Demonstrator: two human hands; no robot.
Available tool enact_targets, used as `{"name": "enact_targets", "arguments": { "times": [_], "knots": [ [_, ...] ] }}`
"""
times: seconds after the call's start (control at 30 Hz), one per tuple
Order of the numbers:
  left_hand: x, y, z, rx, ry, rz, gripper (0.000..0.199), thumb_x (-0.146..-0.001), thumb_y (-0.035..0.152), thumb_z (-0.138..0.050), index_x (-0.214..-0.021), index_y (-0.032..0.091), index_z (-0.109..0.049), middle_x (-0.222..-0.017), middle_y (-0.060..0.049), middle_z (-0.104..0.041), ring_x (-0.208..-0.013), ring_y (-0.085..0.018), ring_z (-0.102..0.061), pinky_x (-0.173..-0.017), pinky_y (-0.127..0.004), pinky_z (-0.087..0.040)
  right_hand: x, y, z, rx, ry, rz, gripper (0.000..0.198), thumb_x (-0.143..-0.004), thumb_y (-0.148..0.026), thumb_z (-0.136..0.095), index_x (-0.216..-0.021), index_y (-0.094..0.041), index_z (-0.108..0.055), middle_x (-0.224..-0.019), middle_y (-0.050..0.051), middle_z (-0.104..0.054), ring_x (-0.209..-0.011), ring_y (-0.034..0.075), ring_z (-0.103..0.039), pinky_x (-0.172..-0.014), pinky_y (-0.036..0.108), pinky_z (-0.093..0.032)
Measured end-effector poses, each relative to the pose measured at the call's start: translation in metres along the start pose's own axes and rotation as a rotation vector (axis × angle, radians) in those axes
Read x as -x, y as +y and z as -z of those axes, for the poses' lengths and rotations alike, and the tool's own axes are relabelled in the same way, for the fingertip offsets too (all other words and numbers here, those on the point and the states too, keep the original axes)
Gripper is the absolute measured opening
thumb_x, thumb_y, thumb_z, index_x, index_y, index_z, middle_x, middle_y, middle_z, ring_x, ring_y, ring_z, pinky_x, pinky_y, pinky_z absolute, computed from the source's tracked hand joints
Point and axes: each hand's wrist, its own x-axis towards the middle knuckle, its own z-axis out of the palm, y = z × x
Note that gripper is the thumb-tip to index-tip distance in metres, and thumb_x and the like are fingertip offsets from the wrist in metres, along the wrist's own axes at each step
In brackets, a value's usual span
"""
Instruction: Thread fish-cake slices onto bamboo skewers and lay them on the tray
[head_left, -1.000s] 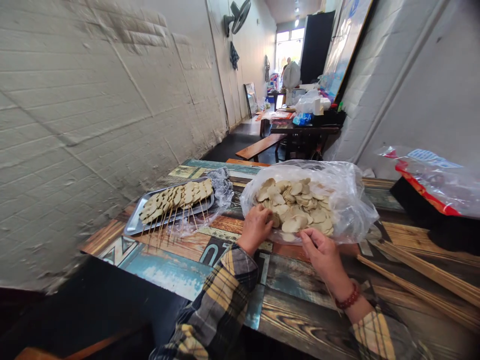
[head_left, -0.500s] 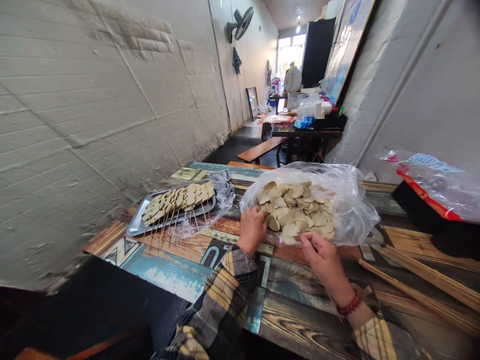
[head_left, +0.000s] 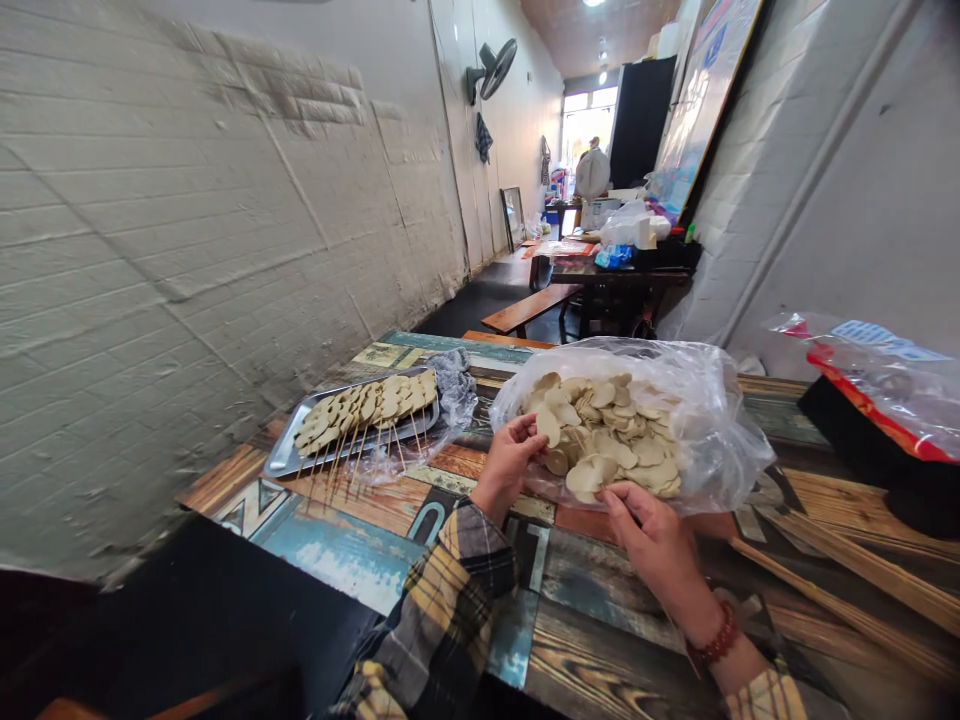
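Observation:
My left hand (head_left: 510, 462) pinches a thin, round beige slice (head_left: 548, 428) at the left side of a pile of slices (head_left: 634, 425). The pile lies in an open clear plastic bag (head_left: 720, 430). My right hand (head_left: 651, 530) is closed at the near edge of the bag, its fingertips at one or more slices (head_left: 589, 476). A thin stick, seemingly a bamboo skewer, shows faintly below that palm; most of it is hidden. To the left, skewered slices (head_left: 367, 405) lie in rows on a metal tray (head_left: 279, 458), their sticks pointing towards me.
Loose bamboo skewers (head_left: 862, 565) lie on the right of the patterned wooden table (head_left: 337, 545). Behind them stands a black container (head_left: 847, 420) with a red-edged plastic bag (head_left: 885, 365). Crumpled plastic (head_left: 454, 385) sits beside the tray. A bench (head_left: 532, 307) is farther back.
My left hand has risen from the bag's left edge and now has a slice between its fingers. My right hand stays by the near edge. The view has shifted slightly.

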Motion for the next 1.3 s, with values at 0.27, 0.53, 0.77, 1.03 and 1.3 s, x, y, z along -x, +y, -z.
{"name": "enact_targets", "arguments": {
  "times": [0.27,0.53,0.77,1.03,1.3],
  "knots": [
    [0.009,0.002,-0.008,0.124,-0.033,0.072,0.039,-0.055,0.028,-0.084,-0.082,0.016,-0.057,-0.074,0.000,-0.064,-0.067,-0.016,-0.067,-0.065,-0.027,-0.050,0.004,0.002,-0.006,0.032,-0.037,0.083,0.034,-0.092,-0.045,-0.044,-0.077,-0.021,-0.063,-0.062,0.000,-0.063,-0.056,0.016,-0.057,-0.055,0.026,-0.043],
    [0.005,-0.001,-0.007,0.120,0.010,0.060,0.039,-0.053,0.037,-0.086,-0.078,0.013,-0.067,-0.074,-0.001,-0.065,-0.060,-0.009,-0.059,-0.057,-0.021,-0.045,0.003,0.007,-0.007,0.036,-0.088,0.060,0.032,-0.093,-0.041,-0.043,-0.080,-0.020,-0.063,-0.072,0.004,-0.068,-0.067,0.019,-0.063,-0.062,0.028,-0.045],
    [0.006,0.002,-0.009,0.095,0.025,0.034,0.038,-0.055,0.026,-0.082,-0.089,0.014,-0.068,-0.075,0.000,-0.065,-0.060,-0.009,-0.060,-0.055,-0.020,-0.039,0.004,0.009,-0.006,0.073,-0.107,0.051,0.032,-0.093,-0.041,-0.044,-0.081,-0.019,-0.064,-0.066,0.001,-0.064,-0.061,0.017,-0.059,-0.059,0.026,-0.042],
    [0.009,0.004,-0.012,0.022,0.034,-0.040,0.029,-0.059,0.018,-0.075,-0.085,0.014,-0.063,-0.069,0.001,-0.065,-0.060,-0.010,-0.062,-0.054,-0.019,-0.040,0.003,0.008,-0.006,0.069,-0.107,0.045,0.030,-0.092,-0.038,-0.045,-0.080,-0.018,-0.064,-0.067,0.001,-0.064,-0.062,0.016,-0.059,-0.060,0.024,-0.041],
    [0.008,0.002,-0.012,0.007,0.033,-0.076,0.027,-0.060,0.017,-0.075,-0.083,0.014,-0.063,-0.071,0.001,-0.066,-0.059,-0.010,-0.062,-0.053,-0.018,-0.038,0.002,0.012,-0.008,0.071,-0.110,0.013,0.031,-0.091,-0.038,-0.045,-0.082,-0.018,-0.065,-0.066,0.000,-0.063,-0.061,0.015,-0.058,-0.059,0.024,-0.040]
  ]
}}
